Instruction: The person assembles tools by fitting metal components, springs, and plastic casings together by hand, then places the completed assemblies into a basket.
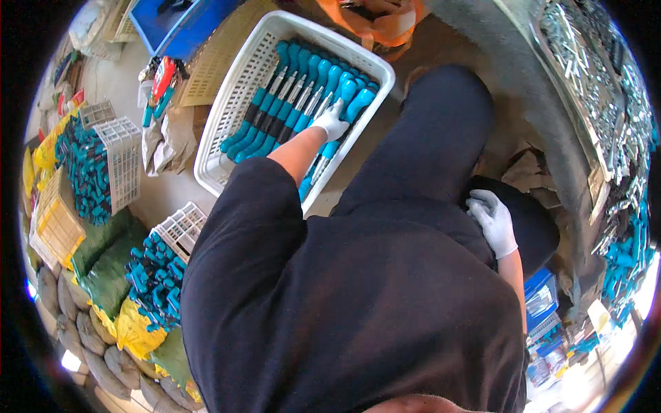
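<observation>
A white plastic basket (237, 82) stands on the floor in front of me, a little to the left. Inside, tools with teal-and-black handles and silver shafts (294, 93) lie side by side in a slanting row. My left hand (332, 122), in a white glove, reaches to the basket's right part. Its fingers close over one of the teal-handled tools; the fingertips are partly hidden. My right hand (492, 219), also gloved in white, rests on my dark-trousered right leg, fingers loosely bent and slightly apart, holding nothing.
An orange bag (379, 27) lies beyond the basket, and a blue crate (162, 34) stands at the far left. Tipped baskets spill teal parts (86, 165) on the left beside green sacks (110, 275). Along the right, a bench carries heaps of metal parts (585, 62).
</observation>
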The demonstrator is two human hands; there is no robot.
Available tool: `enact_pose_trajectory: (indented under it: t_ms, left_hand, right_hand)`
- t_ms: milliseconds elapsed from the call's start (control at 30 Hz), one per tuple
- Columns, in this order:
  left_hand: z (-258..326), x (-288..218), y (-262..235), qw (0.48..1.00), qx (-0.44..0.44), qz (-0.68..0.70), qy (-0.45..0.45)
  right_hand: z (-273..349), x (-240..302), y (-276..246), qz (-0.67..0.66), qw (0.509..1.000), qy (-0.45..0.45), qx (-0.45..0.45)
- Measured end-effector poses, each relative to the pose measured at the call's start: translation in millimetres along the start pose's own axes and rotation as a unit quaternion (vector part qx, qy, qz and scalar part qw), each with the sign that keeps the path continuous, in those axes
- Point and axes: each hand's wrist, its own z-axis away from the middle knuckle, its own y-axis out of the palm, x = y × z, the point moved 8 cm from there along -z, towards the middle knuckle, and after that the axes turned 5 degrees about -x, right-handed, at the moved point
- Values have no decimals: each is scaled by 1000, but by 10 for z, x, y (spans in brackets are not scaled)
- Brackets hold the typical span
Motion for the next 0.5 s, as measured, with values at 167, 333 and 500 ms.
enact_pose_trajectory:
  t_ms: [167,333,500]
  left_hand:
    - [13,309,-30,995,-49,73,-44]
    - [216,80,-78,989,-44,143,3]
    - [39,238,-3,983,10,168,75]
  right_hand:
    - [81,-24,-30,8,1000,-15,-16]
    - [269,72,-24,34,998,-37,-48]
    - [409,277,35,164,979,-110,-56]
